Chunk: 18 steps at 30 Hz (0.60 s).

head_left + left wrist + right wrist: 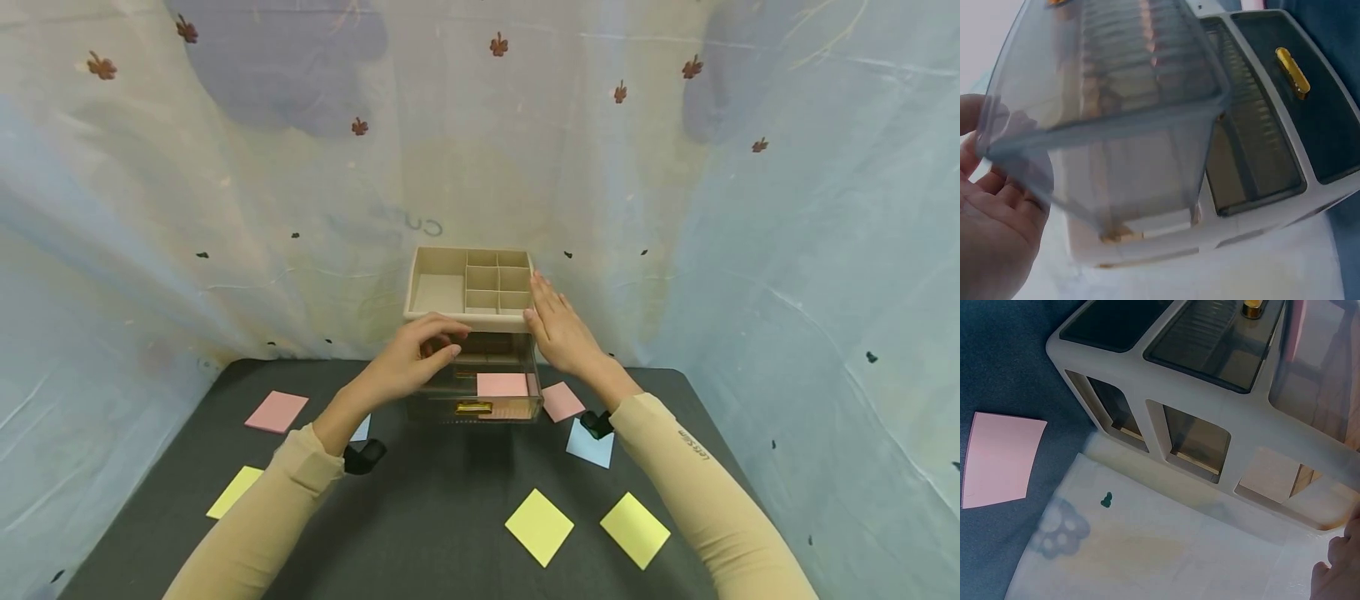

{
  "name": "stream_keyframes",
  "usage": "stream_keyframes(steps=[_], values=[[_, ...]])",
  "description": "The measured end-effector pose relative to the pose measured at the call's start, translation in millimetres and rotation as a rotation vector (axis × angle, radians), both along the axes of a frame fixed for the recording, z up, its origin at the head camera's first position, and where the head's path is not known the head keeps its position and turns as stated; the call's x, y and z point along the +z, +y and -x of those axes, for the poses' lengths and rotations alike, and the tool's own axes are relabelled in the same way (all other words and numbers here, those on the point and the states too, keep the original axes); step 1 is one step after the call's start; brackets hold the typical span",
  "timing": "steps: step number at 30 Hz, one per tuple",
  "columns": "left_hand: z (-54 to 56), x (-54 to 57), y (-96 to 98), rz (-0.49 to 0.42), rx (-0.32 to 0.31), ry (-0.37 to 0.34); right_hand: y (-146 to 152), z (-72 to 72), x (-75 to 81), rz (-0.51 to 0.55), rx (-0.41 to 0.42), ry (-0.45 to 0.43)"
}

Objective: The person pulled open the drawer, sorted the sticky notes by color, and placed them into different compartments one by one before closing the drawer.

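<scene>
A cream desktop organizer (474, 321) with a divided top tray stands at the table's back. Its topmost clear drawer (435, 408) is pulled out toward me, with pink paper (502, 384) visible in it. My left hand (420, 354) hovers by the drawer's left side, fingers loosely bent and thumb apart, with nothing in its grasp. In the left wrist view, the fingers (1007, 187) show partly through the clear plastic. Held straight, the fingers of my right hand (562, 329) rest against the organizer's upper right side.
Pink notes (276, 412) lie left of the organizer, and another pink note (562, 402) lies right. Blue notes (590, 443) show on both sides. Yellow notes (539, 527) are spread nearer me on the dark table (435, 533). A patterned curtain (480, 183) hangs behind.
</scene>
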<state>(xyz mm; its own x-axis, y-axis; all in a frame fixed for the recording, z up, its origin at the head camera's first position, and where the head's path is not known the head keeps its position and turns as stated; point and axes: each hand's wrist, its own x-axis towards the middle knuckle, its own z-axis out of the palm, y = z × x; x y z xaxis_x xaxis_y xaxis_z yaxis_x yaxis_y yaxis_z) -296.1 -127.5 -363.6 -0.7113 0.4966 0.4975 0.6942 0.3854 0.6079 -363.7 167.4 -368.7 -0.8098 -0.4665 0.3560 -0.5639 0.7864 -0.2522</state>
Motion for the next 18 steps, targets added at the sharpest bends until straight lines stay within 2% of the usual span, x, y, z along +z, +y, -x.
stream_keyframes(steps=[6,10,13,18], values=[[-3.4,1.5,-20.4,-0.057,0.06,-0.027,0.8,0.6,-0.1,-0.004,-0.001,0.003],[-6.6,-1.5,-37.2,-0.099,0.108,-0.054,0.5,0.7,-0.4,-0.006,0.0,0.005],[-8.1,-6.4,-51.1,-0.116,0.144,-0.063,0.1,1.2,-0.6,-0.014,-0.001,0.006],[-7.2,-18.5,-74.9,-0.095,0.209,-0.088,0.3,0.2,0.7,-0.008,-0.003,0.004]])
